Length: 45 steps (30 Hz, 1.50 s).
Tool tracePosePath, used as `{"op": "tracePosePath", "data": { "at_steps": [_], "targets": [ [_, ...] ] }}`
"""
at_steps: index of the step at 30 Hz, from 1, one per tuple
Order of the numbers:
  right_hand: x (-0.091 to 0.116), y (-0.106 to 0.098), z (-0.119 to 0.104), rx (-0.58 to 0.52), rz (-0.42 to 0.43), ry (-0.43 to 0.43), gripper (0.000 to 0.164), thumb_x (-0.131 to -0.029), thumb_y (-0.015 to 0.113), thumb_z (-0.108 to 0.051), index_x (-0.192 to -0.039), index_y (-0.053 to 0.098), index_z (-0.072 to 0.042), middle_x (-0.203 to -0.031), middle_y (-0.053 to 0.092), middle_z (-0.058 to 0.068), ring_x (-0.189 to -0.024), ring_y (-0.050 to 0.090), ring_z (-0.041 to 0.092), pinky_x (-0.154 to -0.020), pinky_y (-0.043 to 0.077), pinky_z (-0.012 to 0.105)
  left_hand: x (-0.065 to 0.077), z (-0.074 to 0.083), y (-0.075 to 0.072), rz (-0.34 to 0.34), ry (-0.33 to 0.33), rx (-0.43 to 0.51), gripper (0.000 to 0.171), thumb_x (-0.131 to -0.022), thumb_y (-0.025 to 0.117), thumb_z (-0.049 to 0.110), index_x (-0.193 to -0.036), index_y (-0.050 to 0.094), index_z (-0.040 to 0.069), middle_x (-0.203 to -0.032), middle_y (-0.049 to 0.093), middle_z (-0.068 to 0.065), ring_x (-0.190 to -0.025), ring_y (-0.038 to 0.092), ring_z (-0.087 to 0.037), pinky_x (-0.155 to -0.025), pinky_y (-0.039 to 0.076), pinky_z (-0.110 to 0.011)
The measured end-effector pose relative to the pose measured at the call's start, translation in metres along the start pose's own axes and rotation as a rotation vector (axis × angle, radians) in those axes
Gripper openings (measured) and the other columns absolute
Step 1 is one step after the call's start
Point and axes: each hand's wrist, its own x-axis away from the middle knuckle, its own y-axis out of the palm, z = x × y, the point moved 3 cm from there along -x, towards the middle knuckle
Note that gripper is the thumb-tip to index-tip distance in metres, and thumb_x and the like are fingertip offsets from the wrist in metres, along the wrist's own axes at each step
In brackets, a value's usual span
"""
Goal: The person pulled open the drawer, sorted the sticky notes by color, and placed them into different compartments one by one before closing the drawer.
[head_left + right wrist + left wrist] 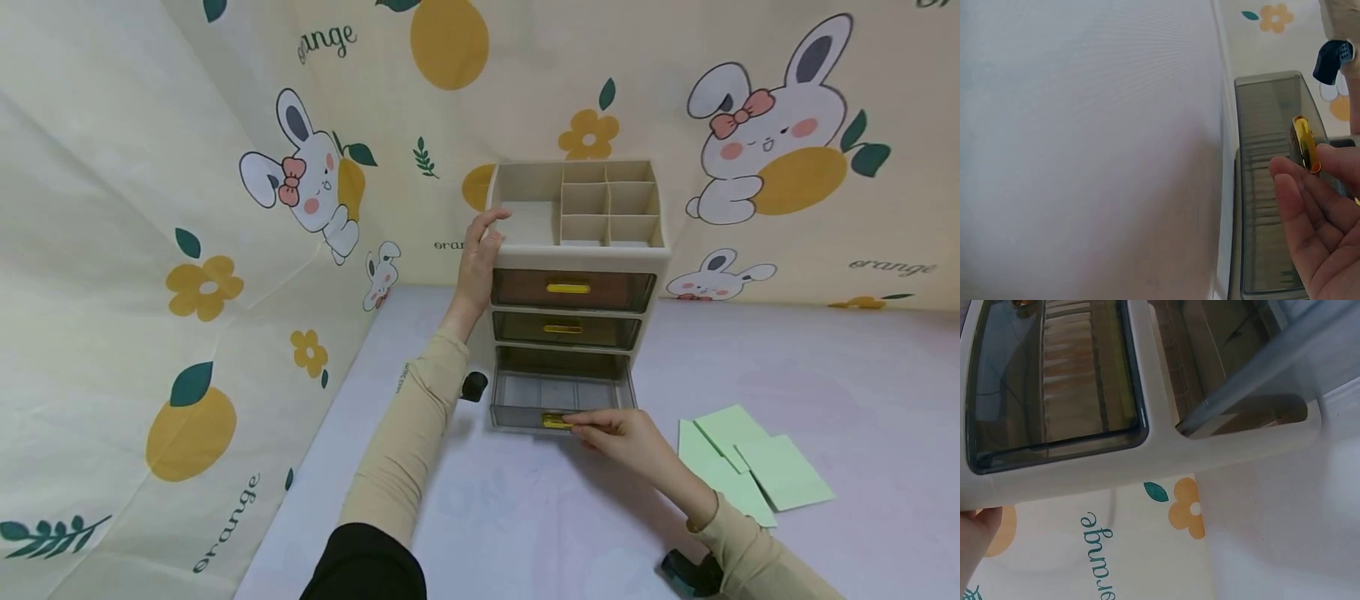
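A white desktop drawer organizer point(577, 259) stands against the patterned backdrop, with an open compartment top. My left hand point(477, 262) grips its upper left edge, fingertips bent over the rim; part of this hand shows at the edge of the left wrist view. Below the top sit two closed smoky drawers, the upper drawer point(517, 288) and the middle drawer point(517, 330), each with a gold handle. The bottom drawer point(517, 416) is pulled out, and nothing shows inside it. My right hand point(626, 437) pinches its gold handle point(1305, 145) between thumb and fingers.
Several pale green paper sheets point(783, 473) lie overlapping on the table to the right. A small black object point(474, 387) is by my left forearm, and a dark device point(690, 575) is at my right sleeve. The backdrop point(420, 208) rises behind and to the left.
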Motion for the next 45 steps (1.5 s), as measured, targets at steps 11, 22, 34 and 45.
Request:
{"op": "tracePosePath", "data": {
  "at_steps": [11, 22, 34, 45],
  "targets": [
    [0.000, 0.001, -0.004, 0.065, 0.002, -0.033, 0.021, -0.087, 0.062, -0.018, -0.106, 0.071, -0.012, -0.082, 0.073, 0.007, -0.063, 0.061, 0.006, -0.052, 0.045, 0.020, 0.000, -0.003, -0.002, 0.001, -0.012, -0.017, 0.051, -0.087, 0.031, 0.028, -0.127, 0.044, 0.000, -0.144, 0.033, -0.021, -0.139, 0.025, -0.028, -0.114, 0.019, -0.044],
    [0.002, -0.012, -0.018, 0.019, 0.035, -0.027, 0.022, -0.089, 0.059, -0.018, -0.107, 0.070, -0.009, -0.078, 0.072, 0.009, -0.064, 0.066, 0.012, -0.054, 0.053, 0.029, -0.001, -0.003, -0.001, -0.007, -0.016, -0.029, 0.052, -0.086, 0.030, 0.030, -0.127, 0.044, 0.001, -0.143, 0.035, -0.019, -0.139, 0.025, -0.028, -0.114, 0.018, -0.045],
    [0.005, -0.066, -0.006, 0.088, 0.201, 0.028, 0.026, -0.093, 0.055, -0.019, -0.112, 0.066, -0.005, -0.093, 0.071, 0.017, -0.067, 0.066, 0.005, -0.060, 0.054, 0.025, 0.000, -0.002, -0.002, -0.009, -0.022, -0.031, 0.052, -0.086, 0.031, 0.030, -0.128, 0.044, 0.001, -0.142, 0.035, -0.017, -0.139, 0.025, -0.027, -0.114, 0.018, -0.045],
    [0.033, -0.132, 0.030, 0.348, 0.204, 0.168, 0.040, -0.092, 0.055, -0.033, -0.123, 0.058, -0.009, -0.102, 0.071, 0.001, -0.076, 0.050, -0.020, -0.063, 0.046, 0.021, -0.007, -0.021, -0.001, 0.011, -0.018, -0.040, 0.056, -0.084, 0.030, 0.038, -0.127, 0.046, 0.006, -0.141, 0.038, -0.011, -0.138, 0.026, -0.021, -0.113, 0.020, -0.044]
  ]
}}
